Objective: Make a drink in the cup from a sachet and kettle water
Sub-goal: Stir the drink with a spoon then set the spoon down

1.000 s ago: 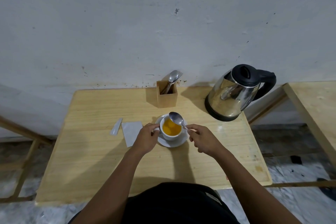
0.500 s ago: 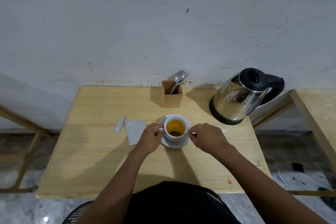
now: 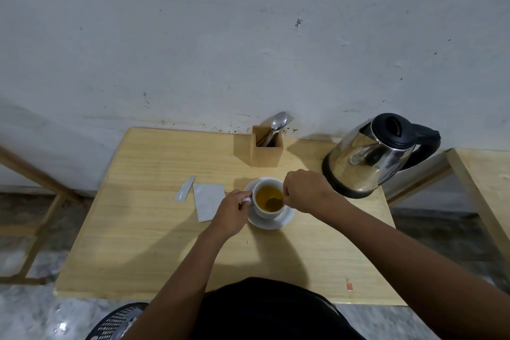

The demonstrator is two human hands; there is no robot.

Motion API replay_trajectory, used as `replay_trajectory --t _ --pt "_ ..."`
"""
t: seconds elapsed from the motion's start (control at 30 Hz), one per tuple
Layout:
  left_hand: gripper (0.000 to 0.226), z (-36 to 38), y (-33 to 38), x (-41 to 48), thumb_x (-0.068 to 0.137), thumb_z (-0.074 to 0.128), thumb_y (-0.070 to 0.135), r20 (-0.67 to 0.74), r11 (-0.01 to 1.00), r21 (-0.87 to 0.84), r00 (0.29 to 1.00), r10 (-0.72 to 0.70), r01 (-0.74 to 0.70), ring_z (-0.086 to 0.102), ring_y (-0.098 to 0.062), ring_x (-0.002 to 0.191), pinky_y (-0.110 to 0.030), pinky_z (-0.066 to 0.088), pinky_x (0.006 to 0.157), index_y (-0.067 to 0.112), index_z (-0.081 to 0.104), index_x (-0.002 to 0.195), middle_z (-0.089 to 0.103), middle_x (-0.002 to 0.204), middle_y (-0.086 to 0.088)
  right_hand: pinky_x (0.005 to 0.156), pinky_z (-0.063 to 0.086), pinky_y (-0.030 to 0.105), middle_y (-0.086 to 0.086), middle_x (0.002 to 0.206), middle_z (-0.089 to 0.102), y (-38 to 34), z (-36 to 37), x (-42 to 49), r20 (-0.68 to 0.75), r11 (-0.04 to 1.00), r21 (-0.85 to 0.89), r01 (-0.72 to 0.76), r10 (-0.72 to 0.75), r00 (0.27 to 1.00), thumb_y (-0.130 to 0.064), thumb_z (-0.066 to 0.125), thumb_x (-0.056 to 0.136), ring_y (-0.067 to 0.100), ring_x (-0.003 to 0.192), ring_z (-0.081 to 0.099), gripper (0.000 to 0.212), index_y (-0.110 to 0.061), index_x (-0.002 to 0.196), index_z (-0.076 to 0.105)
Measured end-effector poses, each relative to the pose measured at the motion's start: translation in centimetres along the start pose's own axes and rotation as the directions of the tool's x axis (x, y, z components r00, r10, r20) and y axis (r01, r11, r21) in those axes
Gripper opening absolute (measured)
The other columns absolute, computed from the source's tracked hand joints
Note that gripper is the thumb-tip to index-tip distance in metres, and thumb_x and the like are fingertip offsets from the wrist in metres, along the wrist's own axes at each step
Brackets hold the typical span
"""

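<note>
Cup (image 3: 264, 212) well clear of table (image 3: 154, 243) edges

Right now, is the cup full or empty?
Mostly full: amber liquid in the cup sits near its rim, covering the spoon bowl.

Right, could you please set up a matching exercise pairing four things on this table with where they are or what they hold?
Things:
1. cup
2. kettle
3. wooden holder
4. sachet

Descriptions:
A. lies flat on the table, left of the saucer
B. stands by the wall, holding cutlery
C. stands at the table's far right
D. sits on the saucer, a spoon in its amber drink

Pairs: 1-D, 2-C, 3-B, 4-A
</note>
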State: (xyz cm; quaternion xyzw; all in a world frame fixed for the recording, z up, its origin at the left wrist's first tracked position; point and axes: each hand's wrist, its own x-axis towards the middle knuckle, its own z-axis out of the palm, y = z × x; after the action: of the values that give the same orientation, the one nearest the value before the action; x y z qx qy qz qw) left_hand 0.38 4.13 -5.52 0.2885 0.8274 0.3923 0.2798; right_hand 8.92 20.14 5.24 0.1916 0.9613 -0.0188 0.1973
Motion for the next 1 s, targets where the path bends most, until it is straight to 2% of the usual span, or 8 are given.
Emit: replay_trajectory --t 0.17,0.33,0.47,0.6,0.77,0.87,1.0 --pt "0.03 0.1 -0.1 0.0 0.098 0.043 0.013 0.005 1.0 -0.01 1.0 0.021 -0.021 0.057 -0.018 0.095 -0.021 0.042 0.081 0.018 0.063 0.119 0.06 0.109 -0.007 0.057 0.042 0.029 0.002 0.085 0.064 -0.8 0.4 0.4 -0.018 0.999 0.035 0.012 -0.012 1.0 -0.028 0.055 0.091 0.02 0.07 0.057 0.017 -0.015 0.098 0.064" --pt "0.031 0.0 -0.2 0.0 0.098 0.043 0.014 0.001 1.0 -0.006 1.0 0.026 -0.026 0.057 -0.018 0.093 -0.023 0.044 0.082 0.017 0.063 0.12 0.061 0.109 -0.008 0.056 0.04 0.029 0.002 0.081 0.058 -1.1 0.1 0.9 -0.071 0.999 -0.045 -0.011 0.008 0.997 -0.02 0.051 0.094 0.02 0.068 0.055 0.015 -0.013 0.1 0.063" --pt "0.029 0.0 -0.1 0.0 0.098 0.043 0.015 -0.002 0.999 -0.008 0.999 0.032 -0.032 0.058 -0.019 0.093 -0.026 0.046 0.083 0.017 0.064 0.118 0.061 0.109 -0.008 0.059 0.039 0.029 0.002 0.081 0.051 -0.5 -0.3 0.8 -0.047 0.997 -0.077 -0.003 0.0 0.999 -0.021 0.054 0.095 0.019 0.069 0.052 0.013 -0.012 0.104 0.059" --pt "0.03 0.0 -0.2 0.1 0.097 0.044 0.013 -0.001 0.999 -0.025 1.0 0.029 -0.029 0.059 -0.019 0.096 -0.027 0.048 0.086 0.018 0.064 0.119 0.061 0.11 -0.008 0.057 0.04 0.028 -0.002 0.069 0.044 -0.2 -0.6 0.6 -0.003 0.997 -0.079 0.026 -0.026 1.0 -0.025 0.056 0.093 0.017 0.068 0.053 0.013 -0.014 0.098 0.054" --pt "0.031 0.1 -0.3 0.1 0.097 0.044 0.012 0.005 1.0 -0.029 1.0 0.005 -0.005 0.059 -0.018 0.096 -0.023 0.045 0.083 0.016 0.062 0.122 0.061 0.112 -0.006 0.059 0.044 0.029 0.001 0.082 0.057 -1.2 0.2 0.6 -0.026 0.999 -0.028 0.028 -0.028 0.999 -0.028 0.053 0.093 0.019 0.07 0.057 0.017 -0.015 0.101 0.061" --pt "0.031 0.1 -0.4 0.2 0.097 0.044 0.014 0.009 1.0 -0.016 1.0 0.007 -0.007 0.058 -0.017 0.094 -0.023 0.045 0.082 0.015 0.063 0.122 0.061 0.111 -0.006 0.056 0.043 0.029 0.001 0.08 0.059 -1.3 0.4 0.9 -0.065 0.999 -0.044 -0.01 0.007 0.998 -0.021 0.05 0.094 0.019 0.068 0.058 0.015 -0.016 0.101 0.063" --pt "0.03 0.1 -0.4 0.2 0.097 0.044 0.014 0.005 1.0 -0.017 1.0 0.015 -0.015 0.057 -0.018 0.093 -0.023 0.044 0.081 0.017 0.063 0.121 0.061 0.11 -0.006 0.058 0.043 0.029 0.003 0.083 0.06 -0.7 0.0 0.7 -0.05 0.996 -0.077 -0.047 0.043 0.998 -0.017 0.053 0.093 0.019 0.069 0.057 0.013 -0.013 0.103 0.061"
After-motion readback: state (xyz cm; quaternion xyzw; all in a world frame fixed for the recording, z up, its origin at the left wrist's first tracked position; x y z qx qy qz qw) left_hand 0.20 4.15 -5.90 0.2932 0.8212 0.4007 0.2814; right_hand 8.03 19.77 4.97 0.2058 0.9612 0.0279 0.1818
